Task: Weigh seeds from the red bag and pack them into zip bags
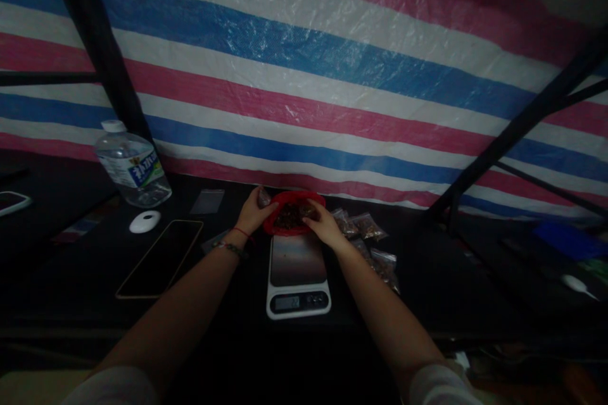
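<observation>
A red bowl [272, 226] holding small dark brown pieces [287, 216] stands just behind a white digital scale [298, 266]. At the bowl's left rim, my left hand [254, 210] is closed around a small clear plastic bag [264, 197], with the thumb against the rim. My right hand [322, 223] reaches into the bowl from the right, its fingers curled together over the brown pieces. What lies between those fingers is too dark to make out. Several filled zip bags [368, 226] lie to the right of my right hand.
To the left are a large water bottle [133, 164], a white computer mouse [145, 221], a phone [160, 259] and a flat zip bag [208, 201]. Behind the black table hangs a striped plastic sheet [304, 95], with a slanting dark frame bar [513, 133] at right.
</observation>
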Motion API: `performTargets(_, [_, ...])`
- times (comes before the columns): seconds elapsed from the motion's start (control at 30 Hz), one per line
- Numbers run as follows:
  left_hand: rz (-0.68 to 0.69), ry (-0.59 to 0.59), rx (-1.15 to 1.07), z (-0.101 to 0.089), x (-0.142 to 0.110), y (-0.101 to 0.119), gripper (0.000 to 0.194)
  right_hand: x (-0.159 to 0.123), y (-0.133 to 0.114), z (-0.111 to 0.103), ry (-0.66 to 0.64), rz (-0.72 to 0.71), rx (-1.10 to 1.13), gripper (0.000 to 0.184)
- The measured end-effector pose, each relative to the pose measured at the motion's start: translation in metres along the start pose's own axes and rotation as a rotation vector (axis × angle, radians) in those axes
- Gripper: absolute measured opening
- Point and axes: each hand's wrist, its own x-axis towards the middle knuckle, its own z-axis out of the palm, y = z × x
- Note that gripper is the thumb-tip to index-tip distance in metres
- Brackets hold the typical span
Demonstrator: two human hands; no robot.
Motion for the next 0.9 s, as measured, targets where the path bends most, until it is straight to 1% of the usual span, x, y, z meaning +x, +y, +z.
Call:
performTargets(0.07, [0.015, -0.005, -0.004, 0.0, -0.001, 0.002, 0.077, -0.003, 0.001, 0.002, 0.034, 0.015, -0.004, 0.054])
performTargets(0.2, [0.057, -0.016, 0.002, -0.001, -0.004, 0.006, 0.069, -0.008, -0.001, 0.003, 0.031, 0.022, 0.025, 0.044])
performTargets(0.27, [0.079, -0.027, 0.021, 0.0, -0.005, 0.008, 0.065, -0.011, -0.005, 0.001, 0.042, 0.024, 0.027, 0.044])
performTargets(0.33, [0.102, -0.051, 0.036, 0.0, -0.006, 0.01, 0.062, -0.015, -0.011, -0.004, 0.021, 0.0, 0.014, 0.048])
performTargets(0.4, [0.119, -0.074, 0.054, 0.0, -0.006, 0.011, 0.058, -0.02, -0.018, -0.01, -0.055, -0.058, -0.01, 0.049])
performTargets(0.5, [0.168, -0.079, 0.125, 0.001, -0.006, 0.012, 0.054, -0.029, -0.031, -0.018, -0.179, -0.153, -0.063, 0.045])
performTargets(0.63, [0.326, -0.063, 0.27, -0.002, -0.007, 0.017, 0.055, -0.035, -0.044, -0.022, -0.321, -0.279, -0.15, 0.039])
performTargets(0.67, [0.363, -0.069, 0.3, -0.003, -0.008, 0.02, 0.055, -0.035, -0.045, -0.022, -0.357, -0.3, -0.168, 0.039])
performTargets(0.73, [0.411, -0.081, 0.35, -0.004, -0.01, 0.027, 0.056, -0.036, -0.046, -0.023, -0.389, -0.331, -0.175, 0.048])
performTargets(0.8, [0.433, -0.078, 0.395, -0.005, -0.013, 0.035, 0.057, -0.035, -0.046, -0.025, -0.343, -0.356, -0.143, 0.059])
performTargets(0.83, [0.438, -0.074, 0.414, -0.006, -0.015, 0.039, 0.058, -0.035, -0.046, -0.025, -0.291, -0.362, -0.117, 0.059])
performTargets(0.9, [0.448, -0.076, 0.436, -0.007, -0.019, 0.046, 0.059, -0.032, -0.047, -0.026, -0.173, -0.354, -0.069, 0.048])
